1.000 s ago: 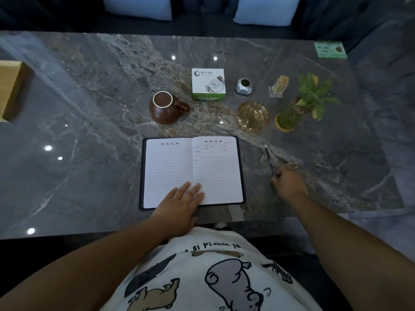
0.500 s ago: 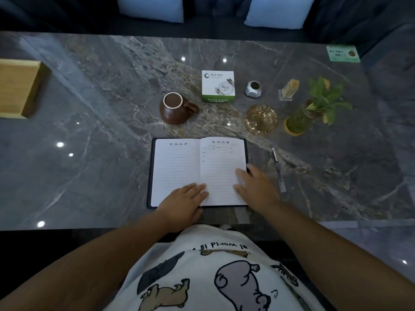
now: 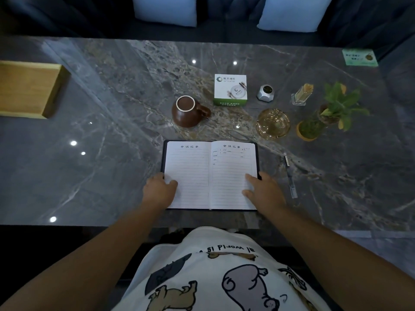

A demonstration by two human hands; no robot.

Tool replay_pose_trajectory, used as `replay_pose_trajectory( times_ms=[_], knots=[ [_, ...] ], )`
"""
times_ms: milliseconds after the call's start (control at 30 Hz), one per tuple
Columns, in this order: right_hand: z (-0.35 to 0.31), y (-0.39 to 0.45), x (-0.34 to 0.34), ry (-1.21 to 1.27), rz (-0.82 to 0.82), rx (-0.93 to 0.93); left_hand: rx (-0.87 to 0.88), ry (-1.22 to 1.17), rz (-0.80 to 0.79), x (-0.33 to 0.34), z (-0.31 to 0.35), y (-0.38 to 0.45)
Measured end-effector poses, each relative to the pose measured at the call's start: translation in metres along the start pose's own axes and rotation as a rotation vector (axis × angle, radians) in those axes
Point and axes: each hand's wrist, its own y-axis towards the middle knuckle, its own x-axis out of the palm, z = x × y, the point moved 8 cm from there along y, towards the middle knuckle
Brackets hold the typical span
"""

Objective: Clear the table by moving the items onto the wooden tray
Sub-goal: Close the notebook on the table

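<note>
An open notebook (image 3: 210,169) with lined white pages lies flat near the table's front edge. My left hand (image 3: 158,190) curls around its lower left edge, thumb on the page. My right hand (image 3: 263,190) rests on the lower right page, fingers reaching the right edge. A pen (image 3: 290,176) lies on the table just right of the notebook. The wooden tray (image 3: 27,88) sits at the far left. Behind the notebook stand a brown mug (image 3: 187,112), a white and green box (image 3: 230,89), an amber glass ashtray (image 3: 272,123) and a small plant (image 3: 325,113).
A small silver object (image 3: 265,92) and a clear toothpick holder (image 3: 302,95) stand at the back right. A green card (image 3: 359,57) lies at the far right corner. The grey marble table (image 3: 101,142) fronts a dark sofa with pale cushions (image 3: 166,10).
My right hand left the pen on the table and came onto the right page. My left hand slid from the page's middle to the left edge. The view shifted, showing more tray.
</note>
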Motion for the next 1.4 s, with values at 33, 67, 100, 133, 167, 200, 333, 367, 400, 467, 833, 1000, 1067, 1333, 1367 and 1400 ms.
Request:
replay_pose_trajectory(
  times_ms=[33, 67, 100, 133, 167, 200, 333, 367, 400, 467, 833, 1000, 1067, 1333, 1367, 1400],
  knots=[
    [0.0, 0.0, -0.001, 0.026, 0.0, 0.003, -0.013, -0.039, 0.019, -0.006, -0.001, 0.003],
    [0.0, 0.0, -0.001, 0.055, 0.002, 0.004, -0.026, -0.079, 0.025, -0.012, -0.003, 0.005],
    [-0.001, 0.0, -0.002, 0.083, 0.007, 0.005, -0.037, -0.112, 0.014, -0.015, -0.005, 0.007],
    [-0.001, 0.0, -0.003, 0.114, 0.014, 0.007, -0.048, -0.132, -0.005, -0.018, -0.008, 0.009],
    [0.0, -0.001, -0.003, 0.143, 0.021, 0.012, -0.049, -0.141, -0.022, -0.019, -0.009, 0.01],
    [0.001, -0.002, -0.003, 0.168, 0.026, 0.017, -0.033, -0.138, -0.033, -0.02, -0.008, 0.01],
    [0.007, -0.001, -0.008, 0.257, 0.036, 0.053, 0.125, -0.153, -0.028, -0.025, 0.011, 0.001],
    [0.009, -0.001, -0.01, 0.292, 0.054, 0.062, 0.151, -0.154, -0.027, -0.027, 0.016, -0.002],
    [0.01, -0.001, -0.013, 0.34, 0.074, 0.075, 0.178, -0.147, -0.028, -0.029, 0.022, -0.005],
    [0.017, -0.002, -0.013, 0.455, 0.09, 0.136, 0.231, -0.11, -0.037, -0.033, 0.037, -0.013],
    [0.041, -0.01, 0.019, 1.165, -0.044, 0.409, 0.452, -0.022, -0.128, -0.008, 0.117, -0.058],
    [0.045, -0.006, 0.021, 1.187, -0.063, 0.431, 0.473, 0.032, -0.228, 0.04, 0.141, -0.068],
    [0.045, -0.006, 0.021, 1.194, -0.069, 0.428, 0.476, 0.11, -0.26, 0.062, 0.145, -0.069],
    [0.04, -0.004, 0.022, 1.238, -0.114, 0.419, 0.703, 0.744, -0.361, 0.122, 0.104, -0.068],
    [0.04, -0.004, 0.022, 1.228, -0.118, 0.42, 0.728, 0.817, -0.348, 0.125, 0.098, -0.068],
    [0.041, -0.003, 0.021, 1.218, -0.121, 0.419, 0.747, 0.868, -0.335, 0.126, 0.094, -0.069]
  ],
)
